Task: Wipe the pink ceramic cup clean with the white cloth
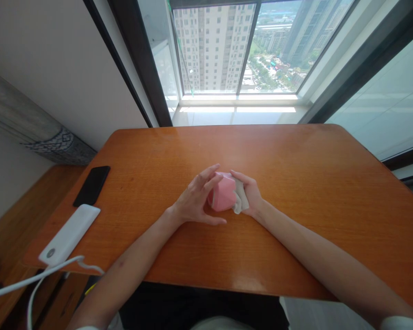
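Observation:
Between my two hands, over the middle of the wooden table, is a pink faceted object. My left hand is at its left side with the fingers spread and the thumb apart below it; the fingertips overlap its upper edge. On the right, my right hand holds a whitish cloth against the pink object, with its fingers bent round the cloth. Part of the cloth hangs below the fingers.
At the table's left side lie a black phone and a white power bank with a white cable. Behind the table's far edge is a window. A grey curtain hangs at the left.

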Available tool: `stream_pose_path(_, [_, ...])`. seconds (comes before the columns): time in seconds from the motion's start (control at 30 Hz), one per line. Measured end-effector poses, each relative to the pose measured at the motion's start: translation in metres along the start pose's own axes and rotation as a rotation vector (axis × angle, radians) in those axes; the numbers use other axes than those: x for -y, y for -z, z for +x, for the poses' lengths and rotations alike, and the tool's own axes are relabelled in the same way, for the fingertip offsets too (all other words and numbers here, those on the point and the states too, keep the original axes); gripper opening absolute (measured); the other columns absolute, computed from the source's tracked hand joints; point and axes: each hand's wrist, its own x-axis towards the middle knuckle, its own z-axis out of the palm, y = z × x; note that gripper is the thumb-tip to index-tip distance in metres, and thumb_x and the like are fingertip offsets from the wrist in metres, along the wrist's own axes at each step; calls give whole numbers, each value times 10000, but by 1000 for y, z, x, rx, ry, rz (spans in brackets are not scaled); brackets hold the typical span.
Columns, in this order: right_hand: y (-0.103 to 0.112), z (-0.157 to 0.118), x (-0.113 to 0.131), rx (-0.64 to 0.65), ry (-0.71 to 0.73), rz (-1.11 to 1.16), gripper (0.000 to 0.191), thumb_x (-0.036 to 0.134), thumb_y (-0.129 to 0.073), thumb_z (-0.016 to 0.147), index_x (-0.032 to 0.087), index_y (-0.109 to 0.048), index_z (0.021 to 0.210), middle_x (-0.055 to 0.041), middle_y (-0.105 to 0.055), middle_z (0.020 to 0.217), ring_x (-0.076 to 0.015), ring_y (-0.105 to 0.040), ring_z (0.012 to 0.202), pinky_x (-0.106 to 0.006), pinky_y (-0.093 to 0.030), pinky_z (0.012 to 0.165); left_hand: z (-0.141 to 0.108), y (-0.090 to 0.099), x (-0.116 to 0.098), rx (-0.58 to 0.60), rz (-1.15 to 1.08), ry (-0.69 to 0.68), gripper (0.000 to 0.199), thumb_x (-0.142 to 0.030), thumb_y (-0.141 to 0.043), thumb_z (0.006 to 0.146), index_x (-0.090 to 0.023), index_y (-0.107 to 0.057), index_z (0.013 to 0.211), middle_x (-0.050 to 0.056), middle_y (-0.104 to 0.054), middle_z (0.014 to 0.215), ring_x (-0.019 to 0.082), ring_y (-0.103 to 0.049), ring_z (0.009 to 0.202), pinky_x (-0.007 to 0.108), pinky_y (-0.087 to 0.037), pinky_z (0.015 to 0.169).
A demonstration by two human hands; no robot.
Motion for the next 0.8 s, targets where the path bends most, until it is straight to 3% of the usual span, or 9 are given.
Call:
stream_pose_path(0.13, [-3, -2, 2, 10, -20, 21, 323, 392, -631, 986, 154, -810, 1110, -106, -877, 1021, -240, -817, 803, -351, -681, 769, -1, 7, 10, 73, 186, -185, 1223, -676, -865, 859, -408, -108, 1782, 158, -180, 1868, 437, -297, 1711, 687, -413, 1327])
stream_pose_path(0.23, [-2, -3, 3, 14, -14, 9, 281, 361, -653, 941, 152, -805, 1052, -102, -872, 946, -231, -799, 726, -324, -666, 685, -2, 6, 13, 107, 239, -172, 1100, -532, -844, 930, -394, -153, 1775, 167, -152, 1877, 427, -310, 1708, 654, -464, 1300])
stream_pose_path(0.37, [-1, -3, 4, 29, 20, -36, 231, 318, -682, 837, 160, -801, 957, -79, -834, 799, -208, -722, 573, -292, -602, 535, -2, 5, 10, 72, 210, -125, 1008, -547, -847, 911, -385, -285, 1732, 193, -343, 1785, 383, -518, 1571, 582, -561, 1217])
stream_pose_path(0.57, [-2, -5, 3, 106, 40, -136, 241, 244, -664, 682, 147, -788, 864, -59, -759, 664, -185, -612, 457, -281, -510, 400, 4, 6, -4, 22, 131, 58, 1126, -696, -898, 757, -329, -373, 1683, 194, -525, 1619, 401, -641, 1418, 581, -586, 1167])
stream_pose_path(0.8, [0, -4, 1, 138, 74, -196, 183, 210, -664, 611, 142, -777, 737, -50, -698, 527, -164, -549, 375, -261, -463, 370, 15, 4, -27, -11, -83, 401, 1063, -585, -938, 699, -304, -425, 1587, 124, -638, 1410, 346, -720, 1223, 527, -615, 1069])
